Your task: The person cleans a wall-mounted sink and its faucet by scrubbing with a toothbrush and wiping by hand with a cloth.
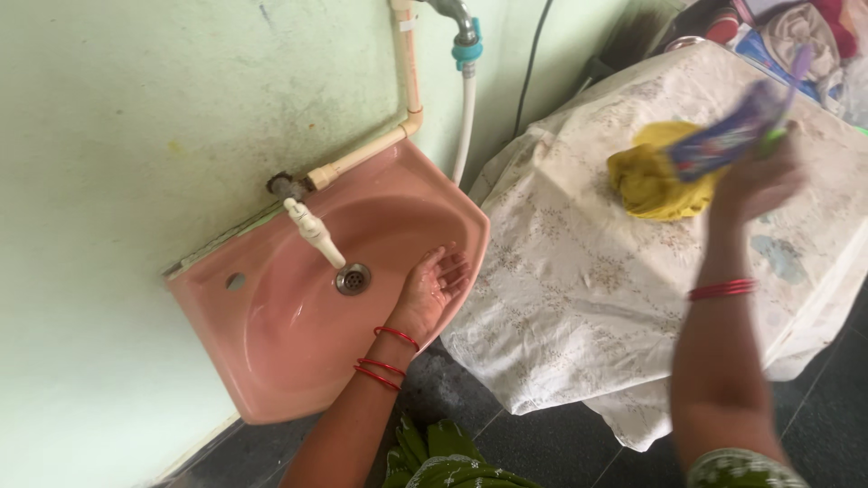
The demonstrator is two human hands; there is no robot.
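Resting palm-up over the right part of the one pink washbasin (271,352), the left hand (434,285) lies open with its fingers loosely spread, grasping nothing; it looks wet. Three red bangles (384,357) ring that wrist. Just to its left sit the single metal drain (353,279) and, above that, the one white tap (314,230), fixed where a cream pipe (409,81) comes down the pale green wall (136,108). A second tap with a blue collar (467,41) feeds one white hose (464,126) behind the basin.

The right hand (758,181) is raised over the cloth-covered table (579,298), well apart from the basin, its fingers closed around one blue and purple tube (723,140) and what seems to be a single toothbrush with a green and purple handle (785,99); motion blur leaves the grip itself unclear. Red bangles (721,289) circle this wrist too, their count not readable. One crumpled yellow cloth (655,181) lies on the table just beside the tube. A pile of clothes (796,36) sits at the far corner.
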